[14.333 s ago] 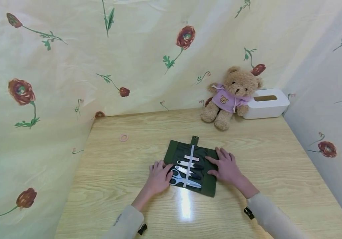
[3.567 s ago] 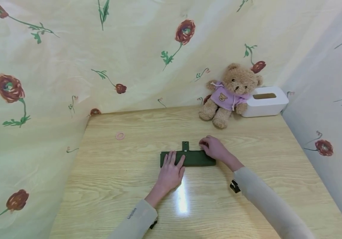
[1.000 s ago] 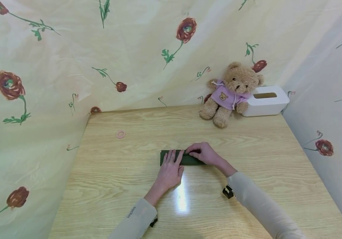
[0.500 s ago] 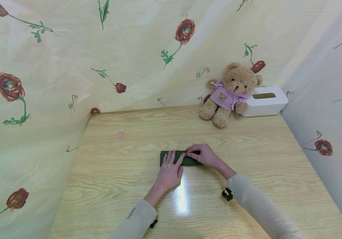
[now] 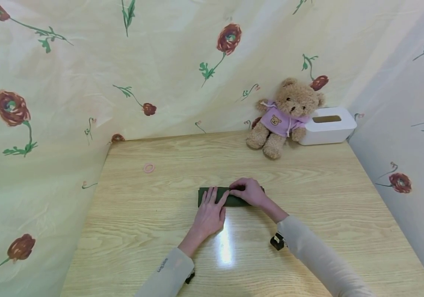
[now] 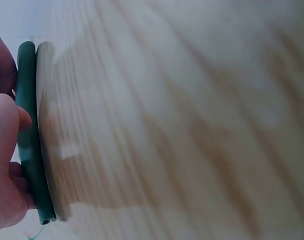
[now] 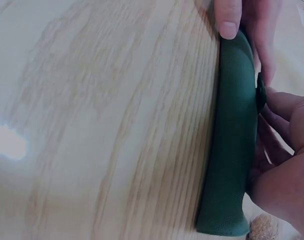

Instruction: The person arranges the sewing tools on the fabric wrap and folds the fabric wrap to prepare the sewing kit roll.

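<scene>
A dark green tool roll (image 5: 237, 202) lies folded into a narrow strip on the table. My left hand (image 5: 211, 211) rests on its left half with fingers stretched out, the index finger reaching to its middle. The right hand (image 5: 251, 193) bends over the right half and pinches the strap at the middle. In the right wrist view, the small dark green strap (image 7: 261, 94) stands at the roll's far side, between my right thumb and fingers. My left thumb (image 7: 227, 29) touches the roll's near edge there. Whatever lies inside the roll is hidden.
A pink ring (image 5: 149, 168) lies on the wooden table (image 5: 141, 214) at the far left. A teddy bear (image 5: 279, 123) in a lilac hoodie leans against a white tissue box (image 5: 330, 132) at the back right. Flower-patterned cloth surrounds the back and sides.
The open roll with scissors and other tools was folded shut. My right hand then took the strap and brought it down over the middle. In the last second both hands barely moved.
</scene>
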Motion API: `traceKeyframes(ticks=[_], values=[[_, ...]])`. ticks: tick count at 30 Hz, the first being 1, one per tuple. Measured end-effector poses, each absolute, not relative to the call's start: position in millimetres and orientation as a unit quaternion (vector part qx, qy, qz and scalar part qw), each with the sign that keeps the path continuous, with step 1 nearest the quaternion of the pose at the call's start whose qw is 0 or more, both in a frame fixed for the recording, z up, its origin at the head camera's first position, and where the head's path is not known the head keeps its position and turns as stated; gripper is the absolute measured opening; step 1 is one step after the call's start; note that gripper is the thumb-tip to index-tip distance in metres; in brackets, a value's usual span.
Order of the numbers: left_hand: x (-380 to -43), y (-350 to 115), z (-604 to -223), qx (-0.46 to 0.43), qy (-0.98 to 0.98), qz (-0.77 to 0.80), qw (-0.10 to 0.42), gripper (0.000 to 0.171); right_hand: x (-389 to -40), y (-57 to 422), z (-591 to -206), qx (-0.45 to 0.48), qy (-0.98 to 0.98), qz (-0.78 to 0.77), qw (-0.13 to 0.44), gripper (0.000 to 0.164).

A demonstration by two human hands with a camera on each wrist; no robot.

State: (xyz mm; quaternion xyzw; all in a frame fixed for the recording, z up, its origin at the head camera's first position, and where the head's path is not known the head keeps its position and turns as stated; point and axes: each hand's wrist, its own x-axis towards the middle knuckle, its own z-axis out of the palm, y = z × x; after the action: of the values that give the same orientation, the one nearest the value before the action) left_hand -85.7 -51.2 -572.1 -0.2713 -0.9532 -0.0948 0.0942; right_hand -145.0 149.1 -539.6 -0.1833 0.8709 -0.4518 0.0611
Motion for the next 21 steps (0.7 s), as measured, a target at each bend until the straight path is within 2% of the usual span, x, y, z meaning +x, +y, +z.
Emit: traceKeyframes(ticks=[10, 21], values=[[-86.0, -51.3, -575.7, -0.28, -0.951, -0.1, 0.086, 0.054, -146.7, 150.3, -535.8, -0.184, 0.885, -0.415, 0.102, 0.029], [-84.4, -53.8, -575.2, -0.293, -0.951, -0.044, 0.085, 0.057, -144.0, 151.3, -539.6, -0.193, 0.888, -0.405, 0.096, 0.03]])
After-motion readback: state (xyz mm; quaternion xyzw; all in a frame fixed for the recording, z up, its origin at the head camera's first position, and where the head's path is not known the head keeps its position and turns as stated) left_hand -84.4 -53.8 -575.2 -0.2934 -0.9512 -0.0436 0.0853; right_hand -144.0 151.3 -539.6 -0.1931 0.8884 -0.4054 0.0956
